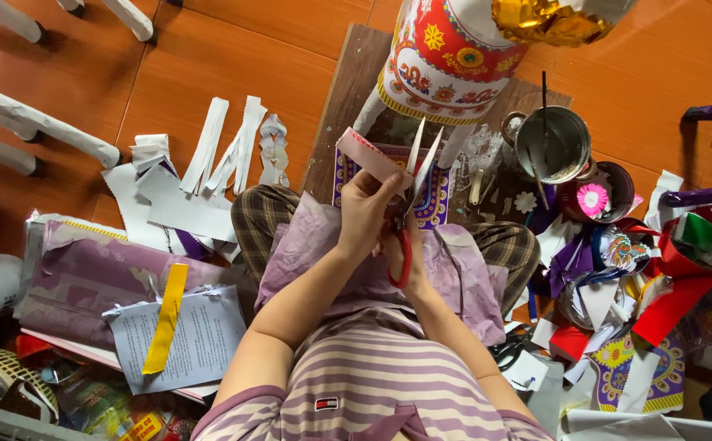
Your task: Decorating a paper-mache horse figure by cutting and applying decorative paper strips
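Red-handled scissors (409, 208) sit in the right hand (402, 245), whose fingers are closed through the loops; the blades stand open in a narrow V, tips pointing up and away from the body. Just to their left, the left hand (364, 214) is raised with the forearm angling up from the lap, its thumb and fingers pinched shut on a pink paper strip (368, 155). The strip slants up to the left from the fingertips, and its near end lies right at the base of the open blades, touching or almost touching them. Both hands meet above the person's lap, wrists close together, elbows drawn in beside a striped shirt.

Under the hands a sheet of lilac paper (307, 245) is spread over the crossed legs. Beyond the scissor tips, on a wooden board (348, 82), lies a purple patterned paper panel (433, 196), and behind it stands a large red and white decorated paper figure (446, 57). To the right a metal pot (556, 143) holds thin sticks, with a heap of coloured paper scraps (642, 278) near it. To the left, white paper strips (225, 147) lie on the orange floor, and a yellow strip (166, 318) rests across a printed sheet.
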